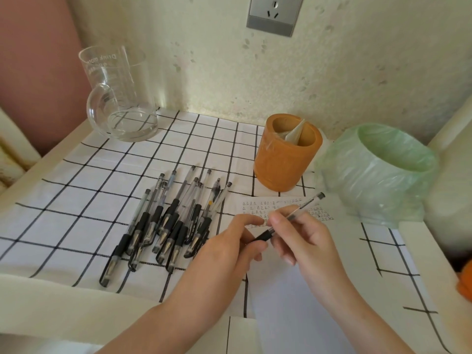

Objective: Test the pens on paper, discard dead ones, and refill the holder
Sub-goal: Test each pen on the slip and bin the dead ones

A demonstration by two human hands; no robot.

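Observation:
Both my hands hold one clear gel pen with a black grip above the white paper. My right hand pinches the barrel near the middle. My left hand grips the black tip end. The pen's far end points up and right toward the bin. Rows of small written marks cover the top of the paper. A pile of several similar pens lies on the checked cloth to the left of my hands. The orange pen holder stands behind the paper with a folded plastic piece inside and no pens visible.
A small bin lined with a green plastic bag stands at the right, beside the holder. A clear glass jug sits at the back left. The wall with a socket closes off the back. An orange object shows at the right edge.

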